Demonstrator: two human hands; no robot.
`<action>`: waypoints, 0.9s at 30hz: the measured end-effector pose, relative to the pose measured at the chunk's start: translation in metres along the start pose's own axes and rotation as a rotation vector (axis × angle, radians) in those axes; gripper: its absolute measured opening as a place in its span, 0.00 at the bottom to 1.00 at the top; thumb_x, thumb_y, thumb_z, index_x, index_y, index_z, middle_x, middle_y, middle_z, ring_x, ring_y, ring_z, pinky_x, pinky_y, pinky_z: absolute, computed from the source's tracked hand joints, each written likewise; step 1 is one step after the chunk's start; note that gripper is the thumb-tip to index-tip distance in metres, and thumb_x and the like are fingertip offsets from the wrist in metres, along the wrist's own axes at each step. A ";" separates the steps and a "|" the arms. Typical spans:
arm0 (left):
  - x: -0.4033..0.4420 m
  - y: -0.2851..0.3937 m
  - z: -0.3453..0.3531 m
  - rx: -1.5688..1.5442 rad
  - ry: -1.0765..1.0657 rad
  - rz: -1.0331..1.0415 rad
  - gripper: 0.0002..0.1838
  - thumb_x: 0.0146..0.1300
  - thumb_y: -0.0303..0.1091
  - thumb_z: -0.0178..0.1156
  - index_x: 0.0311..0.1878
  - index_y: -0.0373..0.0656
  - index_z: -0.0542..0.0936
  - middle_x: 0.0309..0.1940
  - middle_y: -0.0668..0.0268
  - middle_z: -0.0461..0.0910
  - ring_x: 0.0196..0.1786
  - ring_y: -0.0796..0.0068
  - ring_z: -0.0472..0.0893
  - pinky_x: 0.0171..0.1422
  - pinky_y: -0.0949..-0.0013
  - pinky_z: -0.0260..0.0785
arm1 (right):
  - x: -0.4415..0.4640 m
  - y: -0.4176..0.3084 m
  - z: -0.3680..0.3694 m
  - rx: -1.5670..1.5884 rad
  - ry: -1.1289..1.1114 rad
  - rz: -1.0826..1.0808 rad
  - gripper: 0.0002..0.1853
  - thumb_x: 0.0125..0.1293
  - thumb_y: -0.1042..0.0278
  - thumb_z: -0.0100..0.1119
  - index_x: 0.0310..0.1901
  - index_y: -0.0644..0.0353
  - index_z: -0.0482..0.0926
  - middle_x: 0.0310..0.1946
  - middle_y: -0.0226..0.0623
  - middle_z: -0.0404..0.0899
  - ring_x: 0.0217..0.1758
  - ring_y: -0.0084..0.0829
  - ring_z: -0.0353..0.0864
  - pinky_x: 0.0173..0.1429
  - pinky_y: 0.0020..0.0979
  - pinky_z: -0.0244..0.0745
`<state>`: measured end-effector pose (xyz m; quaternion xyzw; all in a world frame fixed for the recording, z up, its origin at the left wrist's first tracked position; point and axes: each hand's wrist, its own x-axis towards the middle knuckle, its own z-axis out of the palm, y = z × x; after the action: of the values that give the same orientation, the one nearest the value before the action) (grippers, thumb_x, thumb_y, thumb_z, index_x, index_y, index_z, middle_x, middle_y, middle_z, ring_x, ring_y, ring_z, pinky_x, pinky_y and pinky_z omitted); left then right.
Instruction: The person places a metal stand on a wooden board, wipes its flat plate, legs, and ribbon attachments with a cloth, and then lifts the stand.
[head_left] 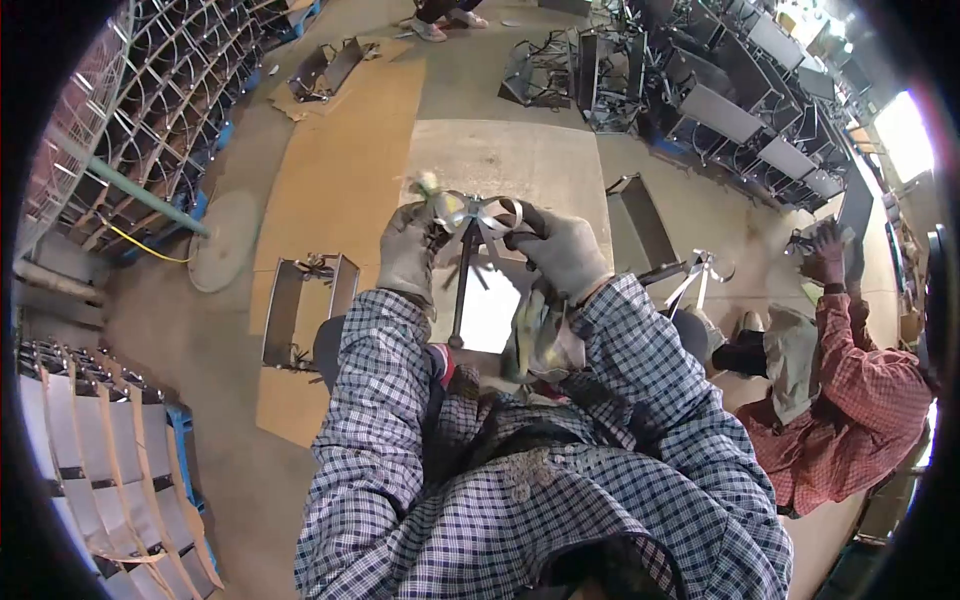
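My left hand [408,250], in a grey work glove, is closed on the left loop of a shiny silver ribbon [472,208]. The ribbon forms a bow at the top of a dark metal rod [461,290], which slants down toward my lap. My right hand [568,252], also gloved, pinches the bow's right loop. A small yellowish-white blurred piece [427,184] shows above my left fingers; I cannot make out what it is. Below my right hand hangs a grey-green cloth [548,345], and a bright white patch [490,310] lies behind the rod.
Metal frames [310,310] stand on cardboard [335,190] at left, another [640,222] at right. Beside it is a second ribbon bow [702,270]. Frames are piled [720,110] at back right. Racks [170,120] stand left. A person in a red checked shirt [870,400] works at right.
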<state>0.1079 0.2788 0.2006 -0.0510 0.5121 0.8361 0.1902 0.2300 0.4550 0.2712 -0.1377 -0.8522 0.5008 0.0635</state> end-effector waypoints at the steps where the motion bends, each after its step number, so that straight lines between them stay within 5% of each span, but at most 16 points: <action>1: 0.006 -0.004 0.001 0.051 -0.065 -0.047 0.16 0.66 0.30 0.65 0.56 0.39 0.77 0.40 0.62 0.81 0.35 0.72 0.85 0.37 0.71 0.83 | 0.006 0.011 0.000 -0.210 0.074 -0.285 0.27 0.64 0.72 0.63 0.66 0.54 0.76 0.44 0.40 0.84 0.40 0.25 0.83 0.46 0.29 0.79; 3: 0.008 -0.013 0.002 0.040 -0.183 -0.071 0.15 0.69 0.31 0.62 0.56 0.39 0.77 0.42 0.62 0.81 0.38 0.71 0.85 0.40 0.73 0.83 | 0.012 0.017 0.000 -0.104 0.027 -0.157 0.33 0.62 0.72 0.66 0.70 0.50 0.71 0.56 0.42 0.80 0.48 0.28 0.83 0.52 0.30 0.77; 7: -0.001 -0.018 0.006 0.432 -0.398 0.425 0.12 0.75 0.31 0.50 0.56 0.38 0.76 0.45 0.59 0.81 0.45 0.67 0.85 0.46 0.69 0.84 | 0.025 0.003 0.001 -0.383 -0.029 -0.436 0.37 0.61 0.69 0.67 0.73 0.49 0.66 0.63 0.45 0.75 0.55 0.35 0.81 0.58 0.33 0.77; 9: 0.003 -0.019 0.009 0.065 -0.305 0.016 0.11 0.74 0.28 0.49 0.54 0.36 0.76 0.45 0.59 0.82 0.45 0.67 0.85 0.44 0.67 0.85 | 0.030 0.000 0.014 -0.305 -0.101 -0.379 0.32 0.62 0.67 0.67 0.69 0.51 0.70 0.60 0.45 0.77 0.53 0.37 0.82 0.57 0.35 0.77; 12: 0.035 -0.042 -0.008 -0.112 -0.558 -0.036 0.12 0.74 0.28 0.49 0.55 0.36 0.74 0.45 0.59 0.82 0.44 0.67 0.85 0.43 0.68 0.84 | 0.047 0.008 0.016 -0.428 -0.334 -0.129 0.19 0.65 0.64 0.63 0.57 0.56 0.77 0.49 0.44 0.82 0.48 0.41 0.83 0.51 0.37 0.78; 13: 0.017 -0.031 -0.002 -0.215 -0.486 -0.120 0.12 0.72 0.26 0.53 0.56 0.35 0.74 0.45 0.58 0.82 0.42 0.68 0.85 0.42 0.69 0.84 | 0.053 0.023 0.024 -0.487 -0.346 -0.073 0.17 0.65 0.63 0.62 0.55 0.56 0.78 0.47 0.44 0.82 0.47 0.41 0.84 0.50 0.38 0.79; 15: 0.032 -0.072 -0.022 0.199 -0.551 0.232 0.14 0.74 0.34 0.53 0.58 0.37 0.73 0.47 0.57 0.81 0.42 0.65 0.84 0.41 0.64 0.83 | 0.050 0.034 0.031 -0.458 -0.294 -0.027 0.15 0.65 0.66 0.59 0.54 0.54 0.78 0.41 0.44 0.83 0.43 0.44 0.85 0.46 0.40 0.79; 17: 0.035 -0.094 -0.026 -0.198 -0.407 -0.130 0.18 0.75 0.40 0.53 0.58 0.37 0.73 0.48 0.55 0.80 0.42 0.61 0.84 0.43 0.57 0.82 | 0.051 0.052 0.034 -0.546 -0.288 -0.057 0.16 0.64 0.68 0.58 0.54 0.53 0.78 0.39 0.44 0.84 0.43 0.46 0.85 0.46 0.40 0.79; 20: 0.036 -0.087 -0.026 -0.264 -0.480 -0.262 0.19 0.74 0.42 0.55 0.58 0.36 0.73 0.48 0.54 0.80 0.42 0.60 0.84 0.45 0.57 0.82 | 0.057 0.042 0.023 -0.741 -0.253 -0.149 0.16 0.64 0.64 0.61 0.53 0.51 0.80 0.36 0.44 0.85 0.42 0.47 0.85 0.46 0.39 0.80; 21: 0.037 -0.083 -0.026 -0.496 -0.573 -0.364 0.13 0.75 0.35 0.53 0.53 0.36 0.78 0.43 0.55 0.84 0.40 0.68 0.85 0.41 0.68 0.82 | 0.061 0.029 0.010 -0.709 -0.217 -0.178 0.15 0.64 0.63 0.61 0.52 0.52 0.81 0.36 0.44 0.85 0.41 0.46 0.85 0.45 0.39 0.80; 24: 0.021 -0.071 -0.011 -0.423 -0.430 -0.311 0.16 0.77 0.40 0.49 0.51 0.38 0.80 0.43 0.55 0.85 0.40 0.67 0.86 0.38 0.66 0.81 | 0.067 -0.017 -0.019 -0.583 -0.056 -0.328 0.12 0.69 0.60 0.59 0.48 0.53 0.84 0.37 0.45 0.86 0.42 0.41 0.87 0.45 0.34 0.80; 26: 0.070 -0.128 -0.048 0.081 -0.532 0.061 0.16 0.77 0.40 0.49 0.51 0.39 0.81 0.41 0.56 0.85 0.41 0.67 0.86 0.35 0.66 0.82 | 0.055 -0.029 -0.026 -0.402 -0.021 -0.287 0.12 0.67 0.62 0.61 0.49 0.54 0.83 0.38 0.45 0.86 0.42 0.42 0.87 0.46 0.33 0.80; 27: 0.083 -0.136 -0.057 0.000 -0.493 -0.071 0.16 0.78 0.40 0.48 0.51 0.39 0.80 0.41 0.56 0.84 0.41 0.67 0.86 0.35 0.67 0.82 | 0.052 -0.011 -0.019 -0.340 0.056 -0.292 0.12 0.66 0.63 0.62 0.49 0.55 0.83 0.38 0.45 0.86 0.41 0.42 0.87 0.45 0.34 0.80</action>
<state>0.0759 0.3057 0.0367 0.1364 0.4482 0.8161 0.3384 0.1836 0.4814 0.2884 -0.0354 -0.9331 0.3315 0.1352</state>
